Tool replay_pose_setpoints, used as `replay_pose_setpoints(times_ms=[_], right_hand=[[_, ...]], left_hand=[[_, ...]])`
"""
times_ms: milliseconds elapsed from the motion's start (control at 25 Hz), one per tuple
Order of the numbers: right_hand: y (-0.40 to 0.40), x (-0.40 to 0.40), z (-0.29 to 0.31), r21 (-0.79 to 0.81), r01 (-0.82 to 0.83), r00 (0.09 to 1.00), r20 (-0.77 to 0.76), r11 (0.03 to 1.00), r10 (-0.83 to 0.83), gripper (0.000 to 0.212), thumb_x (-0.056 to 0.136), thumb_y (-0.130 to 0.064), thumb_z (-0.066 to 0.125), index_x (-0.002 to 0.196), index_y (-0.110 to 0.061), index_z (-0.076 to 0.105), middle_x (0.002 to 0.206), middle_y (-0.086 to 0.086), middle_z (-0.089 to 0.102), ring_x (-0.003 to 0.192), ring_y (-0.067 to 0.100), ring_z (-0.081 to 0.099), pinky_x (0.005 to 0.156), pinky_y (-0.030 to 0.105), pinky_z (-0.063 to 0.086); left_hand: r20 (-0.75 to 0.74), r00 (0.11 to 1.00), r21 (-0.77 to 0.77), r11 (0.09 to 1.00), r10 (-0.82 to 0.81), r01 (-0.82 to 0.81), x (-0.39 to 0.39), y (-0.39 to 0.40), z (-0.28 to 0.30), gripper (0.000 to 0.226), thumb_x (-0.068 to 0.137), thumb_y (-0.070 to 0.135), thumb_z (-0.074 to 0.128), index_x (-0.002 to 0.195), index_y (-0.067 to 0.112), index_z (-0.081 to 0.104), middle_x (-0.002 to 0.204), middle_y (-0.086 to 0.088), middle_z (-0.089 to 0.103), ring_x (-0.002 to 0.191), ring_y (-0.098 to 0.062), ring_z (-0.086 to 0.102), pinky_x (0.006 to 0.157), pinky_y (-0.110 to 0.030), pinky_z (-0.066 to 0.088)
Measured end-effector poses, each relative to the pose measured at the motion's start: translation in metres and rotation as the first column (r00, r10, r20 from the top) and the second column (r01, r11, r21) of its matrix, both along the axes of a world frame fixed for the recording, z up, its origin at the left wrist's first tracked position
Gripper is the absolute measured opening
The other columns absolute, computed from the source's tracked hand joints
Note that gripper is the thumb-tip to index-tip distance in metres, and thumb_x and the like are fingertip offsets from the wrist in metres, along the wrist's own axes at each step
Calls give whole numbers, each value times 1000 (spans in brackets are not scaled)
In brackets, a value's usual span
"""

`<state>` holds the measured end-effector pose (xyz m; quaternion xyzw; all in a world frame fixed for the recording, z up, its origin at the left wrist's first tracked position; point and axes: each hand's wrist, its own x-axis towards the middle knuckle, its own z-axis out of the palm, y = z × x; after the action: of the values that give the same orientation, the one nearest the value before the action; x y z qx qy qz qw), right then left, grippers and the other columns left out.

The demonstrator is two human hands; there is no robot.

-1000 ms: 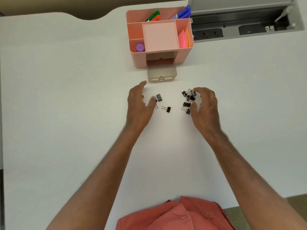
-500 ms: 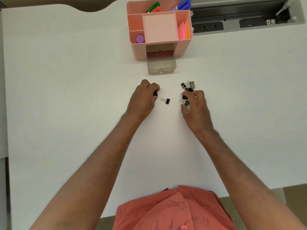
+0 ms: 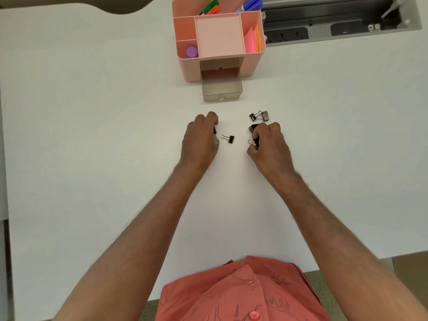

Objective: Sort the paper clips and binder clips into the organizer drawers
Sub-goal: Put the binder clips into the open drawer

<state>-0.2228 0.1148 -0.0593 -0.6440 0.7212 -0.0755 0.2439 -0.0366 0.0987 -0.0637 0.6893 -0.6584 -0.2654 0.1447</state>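
Observation:
A pink desk organizer (image 3: 251, 66) stands at the back of the white table, with its smoky clear drawer (image 3: 221, 89) pulled out toward me. Black binder clips lie in front of it. My left hand (image 3: 201, 140) is curled shut on a binder clip, whose black edge shows at the fingertips. One loose binder clip (image 3: 228, 138) lies between my hands. My right hand (image 3: 268, 144) pinches a binder clip from the small cluster at its fingertips. Two more binder clips (image 3: 259, 116) lie just beyond it. No paper clips are visible.
The organizer's top holds markers (image 3: 212, 8), a purple cap (image 3: 191, 52) and pink sticky notes (image 3: 250, 40). An open cable tray with power sockets (image 3: 324, 31) is sunk into the table at the back right. The table's front edge is at my red shirt.
Both hands went from spread open above the clips to closed on clips. The left closed over the clip at its fingertips, and the right pulled back onto the nearer part of the cluster.

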Motion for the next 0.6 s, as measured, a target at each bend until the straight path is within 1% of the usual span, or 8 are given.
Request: replay_pose_setpoints(times_ms=[80, 160, 240, 280, 360, 440, 520, 600], right_hand=[[1, 2, 0, 18, 15, 1000, 2, 1000, -15, 26, 86, -6, 62, 109, -17, 55, 116, 5, 49, 106, 27, 52, 67, 34, 43], [3, 0, 1, 39, 37, 998, 49, 999, -39, 29, 86, -3, 62, 111, -17, 56, 115, 3, 48, 108, 26, 51, 69, 33, 40], [4, -1, 2, 67, 59, 993, 100, 996, -66, 30, 86, -3, 62, 111, -18, 58, 114, -1, 45, 104, 25, 54, 72, 30, 40], [5, -2, 3, 84, 76, 990, 113, 994, -85, 28, 86, -3, 63, 109, -19, 59, 114, -3, 43, 101, 24, 56, 72, 28, 40], [4, -4, 3, 118, 105, 986, 114, 988, -118, 25, 85, -3, 63, 106, -17, 62, 114, -3, 41, 95, 22, 58, 70, 26, 40], [5, -5, 3, 121, 99, 991, 78, 988, -109, 23, 84, -1, 63, 103, -14, 65, 117, -1, 43, 92, 21, 58, 69, 25, 41], [8, -4, 1, 82, 58, 998, 22, 995, -60, 24, 81, 4, 60, 99, -11, 67, 118, 4, 48, 96, 25, 57, 70, 29, 45], [12, -2, -1, 60, 10, 1000, -3, 998, -10, 28, 79, 8, 58, 98, -10, 66, 117, 7, 51, 100, 30, 54, 72, 37, 52]], left_hand=[[-71, 997, 6, 1000, 27, -27, 1, 4, 0, 38, 82, -7, 51, 110, 19, 53, 97, -2, 55, 89, -27, 55, 69, -40, 50], [-167, 983, 44, 996, 81, -75, 2, 7, 3, 39, 83, -7, 52, 111, 20, 54, 98, -2, 55, 89, -24, 55, 68, -31, 48], [-266, 949, 115, 983, 166, -140, 4, 9, 6, 39, 83, -7, 53, 110, 21, 55, 98, -2, 55, 82, -16, 54, 60, -14, 41], [-318, 925, 151, 974, 208, -167, 4, 9, 8, 38, 83, -7, 53, 108, 22, 56, 97, -4, 56, 77, -12, 53, 54, -10, 38], [-409, 868, 191, 957, 280, -218, 5, 7, 13, 36, 82, -4, 55, 106, 23, 56, 97, -4, 60, 70, -9, 49, 51, -12, 37], [-452, 836, 166, 951, 310, -262, 6, -1, 20, 36, 81, -3, 58, 107, 23, 57, 93, 4, 59, 67, -7, 49, 55, -16, 40], [-472, 833, 90, 956, 289, -281, 5, -18, 29, 36, 81, -3, 59, 107, 22, 59, 94, 7, 58, 67, -6, 49, 57, -12, 39], [-467, 852, -1, 963, 236, -268, 5, -41, 36, 38, 80, -4, 58, 108, 21, 60, 97, 5, 58, 70, -5, 49, 60, -8, 38]])
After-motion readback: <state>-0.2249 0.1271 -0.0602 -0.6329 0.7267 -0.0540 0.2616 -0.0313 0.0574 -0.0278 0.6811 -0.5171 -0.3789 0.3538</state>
